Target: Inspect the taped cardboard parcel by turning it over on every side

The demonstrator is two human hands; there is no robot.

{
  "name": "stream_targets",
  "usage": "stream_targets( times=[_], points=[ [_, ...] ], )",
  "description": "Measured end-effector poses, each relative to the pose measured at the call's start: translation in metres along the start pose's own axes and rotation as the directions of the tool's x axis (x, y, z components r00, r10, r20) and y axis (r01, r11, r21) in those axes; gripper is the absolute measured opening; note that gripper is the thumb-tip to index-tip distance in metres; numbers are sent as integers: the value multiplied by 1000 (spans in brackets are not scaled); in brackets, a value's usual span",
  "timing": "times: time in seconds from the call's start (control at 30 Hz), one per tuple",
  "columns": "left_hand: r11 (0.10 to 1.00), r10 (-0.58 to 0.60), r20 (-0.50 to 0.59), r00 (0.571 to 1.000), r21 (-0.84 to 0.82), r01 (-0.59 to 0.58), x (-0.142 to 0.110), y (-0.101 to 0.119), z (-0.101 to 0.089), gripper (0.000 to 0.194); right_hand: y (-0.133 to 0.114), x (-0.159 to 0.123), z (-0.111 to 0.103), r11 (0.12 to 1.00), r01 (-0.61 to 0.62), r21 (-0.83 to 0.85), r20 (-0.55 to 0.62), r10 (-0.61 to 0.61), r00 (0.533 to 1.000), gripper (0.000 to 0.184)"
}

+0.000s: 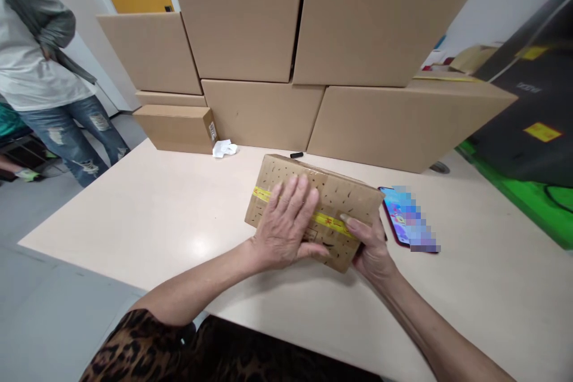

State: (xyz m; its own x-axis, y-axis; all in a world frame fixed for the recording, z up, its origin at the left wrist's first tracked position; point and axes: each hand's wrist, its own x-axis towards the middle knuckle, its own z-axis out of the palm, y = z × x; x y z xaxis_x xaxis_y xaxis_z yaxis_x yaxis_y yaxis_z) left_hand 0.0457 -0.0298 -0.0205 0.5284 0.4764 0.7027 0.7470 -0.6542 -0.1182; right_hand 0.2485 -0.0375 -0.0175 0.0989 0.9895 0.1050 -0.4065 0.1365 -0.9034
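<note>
A small brown cardboard parcel (333, 194) with black specks and a strip of yellow tape lies on the pale table (147, 215). My left hand (286, 224) rests flat on its top, fingers stretched out and spread over the tape. My right hand (369, 248) grips the parcel's near right corner, the thumb on top by the tape and the fingers wrapped under the edge.
A phone (405, 218) lies just right of the parcel. Large cardboard boxes (264, 48) are stacked along the table's far side, with a smaller box (176, 128), a crumpled white paper (224, 148) and a black cap (296, 155) before them. A person (45, 71) stands at far left.
</note>
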Motion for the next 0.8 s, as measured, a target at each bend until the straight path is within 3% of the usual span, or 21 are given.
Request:
stream_targets(
  times=[0.1, 0.17, 0.27, 0.3, 0.37, 0.43, 0.53, 0.6, 0.7, 0.8],
  points=[
    [986, 133, 94, 987, -117, -122, 1, 11, -2, 114, 0, 2, -1, 1000, 14, -8, -5, -14, 1000, 82],
    [938, 271, 148, 951, -262, -227, 5, 11, -7, 112, -1, 3, -1, 999, 32, -15, -23, -33, 999, 83],
    [827, 428, 49, 902, -424, -369, 13, -5, -24, 116, -4, 1, -1, 999, 34, 5, -33, -34, 999, 87],
    [844, 387, -29, 921, -390, -367, 16, -15, -31, 117, -5, 0, -1, 999, 30, 14, -28, -29, 999, 87],
    [962, 69, -157, 985, -252, -107, 20, -36, -42, 105, -6, -3, -3, 999, 31, 11, 2, -31, 1000, 86],
    [980, -152, -186, 971, -160, 122, 21, -54, -50, 94, -6, -6, -6, 997, 68, -44, 53, -66, 996, 88],
    [987, -158, -170, 973, -63, 150, 19, -59, -54, 93, -7, -10, -12, 959, 204, -197, 123, -182, 976, 100],
    [995, -103, -196, 975, -10, 103, 18, -50, -56, 87, -9, -12, -14, 872, 367, -322, 170, -328, 929, 109],
    [999, -8, -147, 989, -36, 3, 19, -32, -58, 81, -12, -15, -12, 611, 614, -500, 295, -547, 784, 118],
    [991, 55, -78, 995, -114, -64, 23, -25, -61, 92, -9, -15, -17, 362, 712, -602, 399, -636, 661, 134]
  ],
)
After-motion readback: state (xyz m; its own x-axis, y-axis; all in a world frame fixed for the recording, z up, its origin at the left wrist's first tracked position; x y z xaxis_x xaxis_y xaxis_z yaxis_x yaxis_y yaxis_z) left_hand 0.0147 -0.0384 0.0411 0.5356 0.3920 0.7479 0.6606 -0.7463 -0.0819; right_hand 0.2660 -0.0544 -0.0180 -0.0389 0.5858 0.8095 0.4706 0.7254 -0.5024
